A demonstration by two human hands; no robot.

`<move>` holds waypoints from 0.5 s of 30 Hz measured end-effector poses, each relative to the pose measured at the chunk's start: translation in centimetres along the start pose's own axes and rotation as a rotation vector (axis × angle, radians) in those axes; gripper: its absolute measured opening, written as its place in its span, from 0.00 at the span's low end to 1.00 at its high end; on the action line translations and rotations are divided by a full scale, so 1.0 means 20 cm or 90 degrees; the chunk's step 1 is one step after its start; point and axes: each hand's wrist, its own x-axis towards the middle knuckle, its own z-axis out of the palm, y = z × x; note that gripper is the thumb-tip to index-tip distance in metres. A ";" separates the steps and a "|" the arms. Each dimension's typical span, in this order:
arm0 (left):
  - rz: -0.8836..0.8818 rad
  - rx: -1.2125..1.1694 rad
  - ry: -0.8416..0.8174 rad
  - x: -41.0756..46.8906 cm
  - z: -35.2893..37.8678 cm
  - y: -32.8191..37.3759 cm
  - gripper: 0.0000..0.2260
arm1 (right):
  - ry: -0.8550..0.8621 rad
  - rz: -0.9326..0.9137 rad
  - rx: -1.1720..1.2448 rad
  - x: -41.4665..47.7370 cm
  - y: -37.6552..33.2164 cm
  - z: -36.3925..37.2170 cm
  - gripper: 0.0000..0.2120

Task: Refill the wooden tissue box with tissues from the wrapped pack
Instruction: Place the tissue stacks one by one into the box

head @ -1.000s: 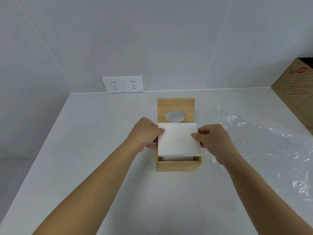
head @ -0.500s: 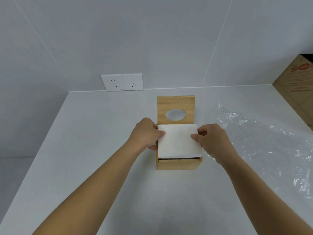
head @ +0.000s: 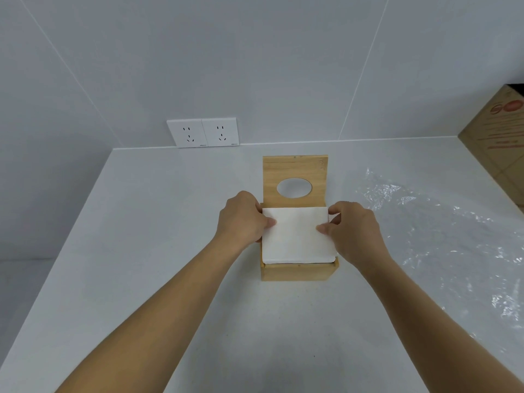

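My left hand (head: 242, 219) pinches the left edge of the tissue stack (head: 297, 236), thumb on top and the other fingers (head: 266, 222) curled under its side. The stack sits in the mouth of the wooden tissue box (head: 299, 272), not yet fully sunk, with the lid (head: 295, 171) standing upright behind it. My right hand (head: 354, 231) pinches the right edge the same way.

I judge the risk to be uneven pressing: one side could catch on the box wall and crumple, or my fingers could jam between stack and wood.

Left of the box and behind it, two wall sockets (head: 202, 133) sit above the plain white table (head: 141, 251). Right of the box lies the empty clear wrapper (head: 425, 222), then a cardboard carton (head: 499, 137) by the grey wall.
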 end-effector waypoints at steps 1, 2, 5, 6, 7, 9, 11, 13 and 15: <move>0.001 0.006 0.000 0.00 0.00 0.00 0.06 | 0.000 -0.009 -0.006 -0.01 0.00 0.00 0.14; 0.001 0.010 -0.002 0.00 -0.01 0.00 0.06 | -0.002 -0.024 -0.016 -0.01 -0.01 0.00 0.17; 0.021 0.033 -0.003 0.00 -0.01 0.01 0.08 | -0.019 -0.068 -0.055 -0.02 -0.02 -0.01 0.22; 0.034 0.041 0.000 0.00 -0.01 0.01 0.09 | -0.027 -0.075 -0.068 -0.01 -0.03 -0.01 0.21; 0.047 0.049 0.002 0.00 -0.01 0.01 0.10 | -0.036 -0.079 -0.081 -0.01 -0.03 -0.02 0.20; 0.063 0.072 0.001 0.00 -0.01 0.01 0.09 | -0.052 -0.080 -0.103 0.00 -0.04 -0.02 0.18; 0.068 0.090 0.000 0.01 -0.01 0.01 0.08 | -0.058 -0.086 -0.137 0.01 -0.05 -0.02 0.17; 0.073 0.109 0.002 0.01 -0.01 0.01 0.08 | -0.053 -0.087 -0.171 0.02 -0.06 -0.01 0.16; 0.077 0.122 0.006 0.01 -0.01 0.01 0.08 | -0.053 -0.090 -0.215 0.02 -0.07 0.00 0.13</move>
